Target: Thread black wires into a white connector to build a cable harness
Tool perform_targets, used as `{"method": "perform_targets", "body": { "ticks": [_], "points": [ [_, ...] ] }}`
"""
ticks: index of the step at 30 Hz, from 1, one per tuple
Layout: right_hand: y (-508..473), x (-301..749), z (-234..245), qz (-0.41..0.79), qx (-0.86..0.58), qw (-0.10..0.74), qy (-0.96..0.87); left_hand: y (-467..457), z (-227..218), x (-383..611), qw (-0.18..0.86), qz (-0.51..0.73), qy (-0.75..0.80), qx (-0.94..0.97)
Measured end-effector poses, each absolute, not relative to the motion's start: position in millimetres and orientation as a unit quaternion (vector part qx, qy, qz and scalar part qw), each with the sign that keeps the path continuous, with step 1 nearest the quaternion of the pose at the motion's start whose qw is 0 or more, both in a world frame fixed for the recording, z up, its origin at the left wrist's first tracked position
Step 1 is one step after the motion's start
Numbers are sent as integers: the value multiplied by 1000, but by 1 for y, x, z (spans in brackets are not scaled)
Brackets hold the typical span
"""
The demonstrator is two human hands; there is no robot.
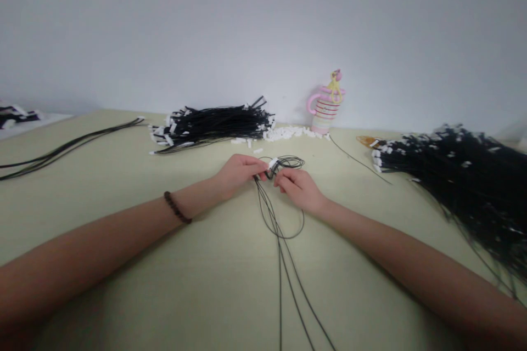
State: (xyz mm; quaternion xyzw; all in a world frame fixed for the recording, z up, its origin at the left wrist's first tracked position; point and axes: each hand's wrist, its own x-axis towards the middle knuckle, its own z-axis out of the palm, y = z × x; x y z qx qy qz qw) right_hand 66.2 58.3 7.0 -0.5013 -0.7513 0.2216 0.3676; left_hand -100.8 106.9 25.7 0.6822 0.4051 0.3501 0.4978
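Observation:
My left hand (246,171), with a dark beaded bracelet on its wrist, pinches a white connector (273,163) that has thin black wires attached. Facing it, my right hand (297,185) has its fingers closed around the black wires (272,214) just beside the connector. Some of the wire lies in loops behind the fingers, and one loop hangs below. Several strands run down the table toward me. The fingertips of both hands partly cover the wires and the connector.
A bundle of black wires (222,122) with white ends lies at the back, beside loose white connectors (288,132). A striped pink-handled mug (326,112) stands against the wall. At right is a large black wire pile (465,170); at left, separate black wires (69,145).

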Motion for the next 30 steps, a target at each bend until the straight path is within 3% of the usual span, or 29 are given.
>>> {"method": "perform_targets", "body": {
  "ticks": [17, 30],
  "points": [
    [49, 65, 8, 62, -476, 338, -810, 91, 21, -95, 457, 351, 356, 735],
    [50, 65, 9, 84, -472, 355, -803, 93, 17, -95, 455, 360, 347, 737]
  ]
}}
